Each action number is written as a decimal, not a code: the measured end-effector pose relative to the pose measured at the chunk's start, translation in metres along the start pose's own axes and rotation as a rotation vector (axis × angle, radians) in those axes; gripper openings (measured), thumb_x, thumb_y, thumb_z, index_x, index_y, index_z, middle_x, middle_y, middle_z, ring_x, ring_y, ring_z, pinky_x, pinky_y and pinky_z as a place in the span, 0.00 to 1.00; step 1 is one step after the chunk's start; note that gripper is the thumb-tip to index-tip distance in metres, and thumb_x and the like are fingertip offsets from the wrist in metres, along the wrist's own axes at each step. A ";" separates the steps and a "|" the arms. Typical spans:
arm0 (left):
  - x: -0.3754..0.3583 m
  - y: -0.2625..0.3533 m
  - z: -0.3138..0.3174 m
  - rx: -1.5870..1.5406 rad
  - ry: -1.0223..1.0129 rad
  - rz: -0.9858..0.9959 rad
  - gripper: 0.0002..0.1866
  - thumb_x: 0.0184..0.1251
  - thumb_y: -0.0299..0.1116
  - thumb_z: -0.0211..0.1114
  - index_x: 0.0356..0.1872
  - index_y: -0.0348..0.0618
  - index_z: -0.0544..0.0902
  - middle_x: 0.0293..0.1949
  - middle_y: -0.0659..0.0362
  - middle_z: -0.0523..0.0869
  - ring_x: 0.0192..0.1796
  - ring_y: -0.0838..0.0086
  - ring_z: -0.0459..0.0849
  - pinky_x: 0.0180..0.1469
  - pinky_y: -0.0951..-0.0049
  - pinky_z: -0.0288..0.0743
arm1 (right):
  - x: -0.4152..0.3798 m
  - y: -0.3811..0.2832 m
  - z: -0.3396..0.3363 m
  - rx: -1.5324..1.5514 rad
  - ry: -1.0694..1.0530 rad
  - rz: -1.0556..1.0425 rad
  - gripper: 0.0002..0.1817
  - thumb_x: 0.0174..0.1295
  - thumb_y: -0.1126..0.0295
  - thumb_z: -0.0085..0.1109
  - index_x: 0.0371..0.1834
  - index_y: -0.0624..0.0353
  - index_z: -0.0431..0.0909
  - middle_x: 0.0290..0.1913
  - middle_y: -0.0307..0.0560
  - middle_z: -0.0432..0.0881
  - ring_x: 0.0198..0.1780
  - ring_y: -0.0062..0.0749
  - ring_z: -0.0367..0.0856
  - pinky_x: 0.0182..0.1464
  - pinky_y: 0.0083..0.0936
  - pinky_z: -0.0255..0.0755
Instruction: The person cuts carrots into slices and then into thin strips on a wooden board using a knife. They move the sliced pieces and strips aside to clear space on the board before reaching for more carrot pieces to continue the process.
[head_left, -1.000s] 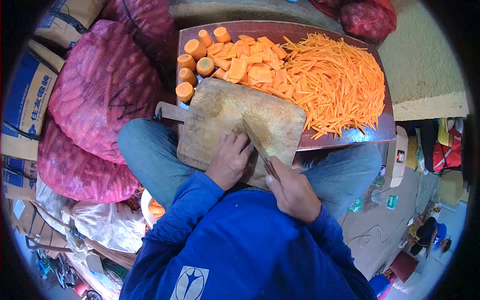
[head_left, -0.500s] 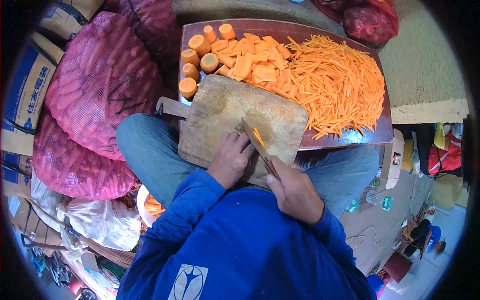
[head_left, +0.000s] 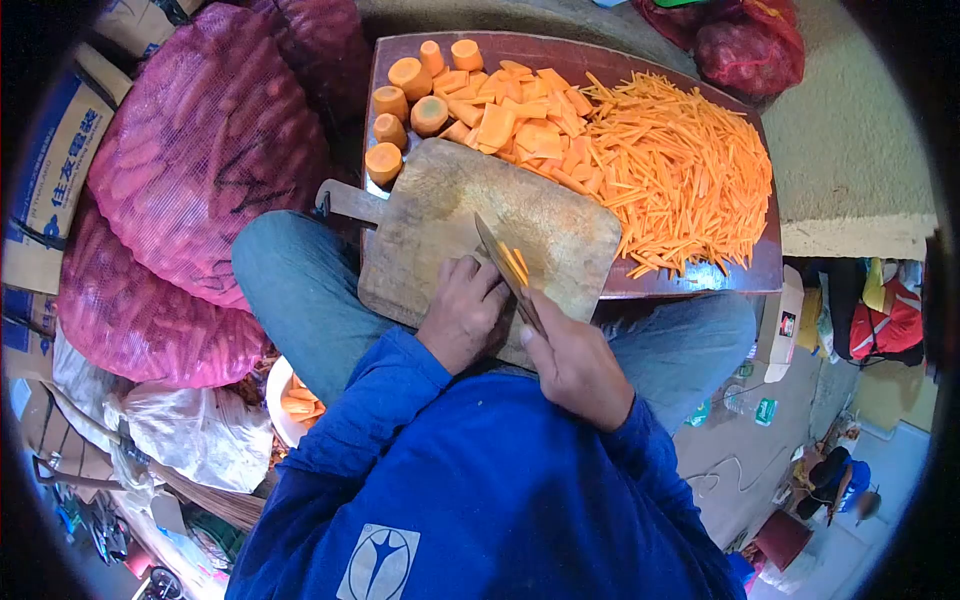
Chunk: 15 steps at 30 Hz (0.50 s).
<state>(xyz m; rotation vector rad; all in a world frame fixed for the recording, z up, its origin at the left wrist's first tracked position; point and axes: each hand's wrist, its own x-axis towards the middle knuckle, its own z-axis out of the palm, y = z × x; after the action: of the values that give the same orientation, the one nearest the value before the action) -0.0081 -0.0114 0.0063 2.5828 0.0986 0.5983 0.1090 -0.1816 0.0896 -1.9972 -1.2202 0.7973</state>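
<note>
A knife (head_left: 502,262) is gripped by its handle in my right hand (head_left: 580,365), its blade slanting up and left over the wooden cutting board (head_left: 420,215). Beside the blade, on its right, lie a few thin carrot sticks (head_left: 516,262). My left hand (head_left: 465,312) rests on the board with its fingers curled against the blade's left side; whatever sits under those fingers is hidden. Beyond the board, a dark red table (head_left: 700,286) carries a large heap of carrot strips (head_left: 690,175), flat carrot slices (head_left: 530,125) and several short carrot chunks (head_left: 388,130).
Purple mesh sacks (head_left: 210,160) fill the left side. A white container (head_left: 282,408) of carrot pieces stands by my left knee. A red mesh bag (head_left: 750,50) lies at the top right. Another person (head_left: 845,485) is at the far lower right.
More carrot sticks now lie beside the blade. My right hand and the knife have shifted slightly left. The view has moved a little.
</note>
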 end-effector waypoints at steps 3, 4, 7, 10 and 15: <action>0.002 -0.002 -0.002 -0.035 0.046 0.013 0.17 0.56 0.27 0.71 0.48 0.36 0.89 0.48 0.51 0.83 0.49 0.54 0.79 0.53 0.54 0.72 | -0.006 -0.004 -0.006 0.008 -0.008 0.002 0.26 0.80 0.68 0.58 0.75 0.72 0.69 0.48 0.76 0.87 0.47 0.72 0.89 0.50 0.57 0.82; 0.001 -0.002 -0.001 -0.067 0.075 0.006 0.17 0.55 0.26 0.71 0.47 0.36 0.89 0.48 0.52 0.83 0.49 0.55 0.79 0.53 0.54 0.71 | -0.013 -0.005 -0.006 0.006 -0.014 0.002 0.26 0.80 0.68 0.58 0.75 0.72 0.69 0.48 0.76 0.87 0.47 0.72 0.89 0.50 0.57 0.82; -0.002 -0.002 -0.001 -0.098 0.038 -0.029 0.18 0.53 0.25 0.73 0.47 0.36 0.88 0.48 0.52 0.83 0.49 0.54 0.79 0.53 0.54 0.71 | -0.023 -0.005 -0.001 -0.059 -0.012 0.003 0.25 0.80 0.68 0.57 0.74 0.70 0.70 0.47 0.75 0.87 0.47 0.73 0.88 0.49 0.58 0.81; -0.002 0.000 -0.002 -0.072 0.061 -0.038 0.18 0.52 0.24 0.74 0.47 0.36 0.88 0.48 0.52 0.83 0.49 0.54 0.79 0.52 0.54 0.71 | -0.003 -0.004 0.002 -0.016 0.025 -0.014 0.24 0.80 0.68 0.58 0.73 0.69 0.70 0.46 0.75 0.87 0.47 0.74 0.88 0.49 0.58 0.81; -0.005 -0.004 0.003 -0.110 0.099 -0.053 0.17 0.53 0.23 0.74 0.46 0.36 0.88 0.46 0.51 0.83 0.49 0.54 0.78 0.52 0.54 0.71 | -0.018 -0.009 -0.004 0.004 0.005 -0.012 0.23 0.79 0.69 0.59 0.72 0.68 0.71 0.46 0.76 0.87 0.46 0.74 0.88 0.47 0.59 0.81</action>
<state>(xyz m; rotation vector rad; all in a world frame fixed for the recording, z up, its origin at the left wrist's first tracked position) -0.0109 -0.0099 0.0001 2.4371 0.1618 0.6931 0.1008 -0.1956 0.1018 -1.9852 -1.2258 0.7883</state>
